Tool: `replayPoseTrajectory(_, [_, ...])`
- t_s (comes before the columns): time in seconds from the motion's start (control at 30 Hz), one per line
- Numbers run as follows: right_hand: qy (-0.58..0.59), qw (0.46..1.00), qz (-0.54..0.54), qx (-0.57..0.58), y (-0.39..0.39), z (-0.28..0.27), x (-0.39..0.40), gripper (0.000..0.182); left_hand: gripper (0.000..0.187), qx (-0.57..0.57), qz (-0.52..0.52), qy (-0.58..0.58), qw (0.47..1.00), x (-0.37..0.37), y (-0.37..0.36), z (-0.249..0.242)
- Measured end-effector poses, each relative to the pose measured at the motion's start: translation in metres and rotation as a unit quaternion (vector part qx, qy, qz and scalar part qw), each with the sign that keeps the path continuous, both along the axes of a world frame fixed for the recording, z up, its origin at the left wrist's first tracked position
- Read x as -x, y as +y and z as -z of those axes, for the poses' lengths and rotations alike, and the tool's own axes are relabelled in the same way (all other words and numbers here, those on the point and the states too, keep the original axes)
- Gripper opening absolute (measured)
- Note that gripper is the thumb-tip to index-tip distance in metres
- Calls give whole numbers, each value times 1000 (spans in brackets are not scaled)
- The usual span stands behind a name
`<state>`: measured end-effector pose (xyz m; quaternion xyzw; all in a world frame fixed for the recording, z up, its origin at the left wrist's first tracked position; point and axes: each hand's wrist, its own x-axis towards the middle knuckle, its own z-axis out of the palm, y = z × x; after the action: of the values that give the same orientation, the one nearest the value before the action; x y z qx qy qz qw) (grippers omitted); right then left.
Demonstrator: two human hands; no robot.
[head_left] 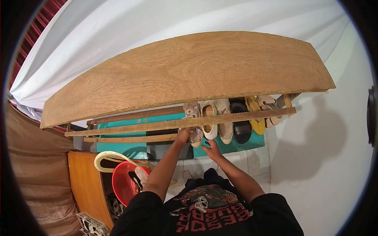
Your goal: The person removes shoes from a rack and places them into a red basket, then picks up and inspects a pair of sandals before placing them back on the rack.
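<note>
My left hand [183,135] is closed at the left side of a beige patterned shoe [195,137], with its fingertips partly hidden by the shoe and the wooden rail. Just below the toe of a white slip-on shoe [211,130] is my right hand [212,150], its thumb and fingers apart and nothing in them. The two shoes stand side by side on the rack, toes toward me. To their right come a cream shoe [225,131], a black slide sandal [242,131], a yellow sandal [258,125] and a pale pink sandal [272,120].
A wooden board [189,70] tops the rack, and a front rail [157,126] crosses the shoes. At lower left, a red bucket [120,185] holds footwear beside a wooden cabinet [86,181]. Teal matting [118,147] lies under the rack. A white wall [307,157] stands at right.
</note>
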<state>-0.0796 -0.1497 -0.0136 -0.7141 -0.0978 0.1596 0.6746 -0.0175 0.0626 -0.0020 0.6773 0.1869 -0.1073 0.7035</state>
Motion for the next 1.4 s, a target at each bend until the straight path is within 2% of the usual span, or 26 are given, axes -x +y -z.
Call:
replayPoseTrajectory(0.07, [-8,1000,-3,14,-1,1,-1,66,51,-21,-1,-10,1000,-1,0,4])
replayPoseTrajectory(0.13, [41,998,25,-51,1,-2,-1,65,50,-41,-1,-18,999,-1,1,20])
replayPoseTrajectory(0.2, [47,996,34,-68,2,0,-1,65,49,-94,53,-100,989,0,6,30])
replayPoseTrajectory(0.33, [51,993,59,-89,5,6,0,64,48,-85,23,-45,995,1,4,25])
replayPoseTrajectory(0.37, [50,993,60,-91,5,6,0,64,48,-139,46,-64,987,2,4,25])
replayPoseTrajectory(0.5, [4,1000,31,0,1,-1,-1,60,50,-277,98,-90,952,6,7,28])
replayPoseTrajectory(0.53, [-5,999,22,30,1,-2,-1,59,50,-277,98,-89,952,7,6,27])
replayPoseTrajectory(0.63, [8,999,24,37,1,0,-1,56,50,-261,79,-95,958,7,0,10])
replayPoseTrajectory(0.7, [8,999,24,19,0,4,-2,54,51,-94,11,-3,996,7,-8,-17])
replayPoseTrajectory(0.8, [18,998,48,-30,2,15,-3,49,53,-23,39,8,999,16,-6,-35])
replayPoseTrajectory(0.83, [27,995,74,-60,3,19,-4,46,53,-23,30,9,999,20,-6,-38])
replayPoseTrajectory(0.9, [55,995,57,-53,-2,21,-5,42,51,-24,-27,-109,993,31,-8,-40])
replayPoseTrajectory(0.93, [81,995,48,-46,-4,18,-7,39,51,-25,-35,-106,993,35,-6,-41])
replayPoseTrajectory(0.97, [85,995,41,-45,-3,16,-8,39,51,-66,-33,-134,988,41,-3,-41])
replayPoseTrajectory(1.03, [40,993,73,-78,0,12,-7,32,51,-108,-35,-155,981,54,-2,-40])
replayPoseTrajectory(1.1, [40,993,65,-86,-1,6,-6,30,55,-17,-56,-198,979,60,-6,-45])
replayPoseTrajectory(1.2, [39,995,67,-69,0,5,-5,28,55,-18,-84,-132,988,73,-7,-61])
replayPoseTrajectory(1.27, [70,994,79,-37,-1,-2,-4,29,57,-21,-65,-144,987,76,4,-58])
replayPoseTrajectory(1.33, [55,996,70,3,-2,-11,-5,29,58,-45,-32,-145,988,79,9,-79])
replayPoseTrajectory(1.37, [53,994,92,5,-2,-15,-3,26,62,7,-41,-125,991,85,8,-93])
replayPoseTrajectory(1.4, [51,992,114,8,-2,-18,0,23,62,14,-50,-122,991,90,14,-87])
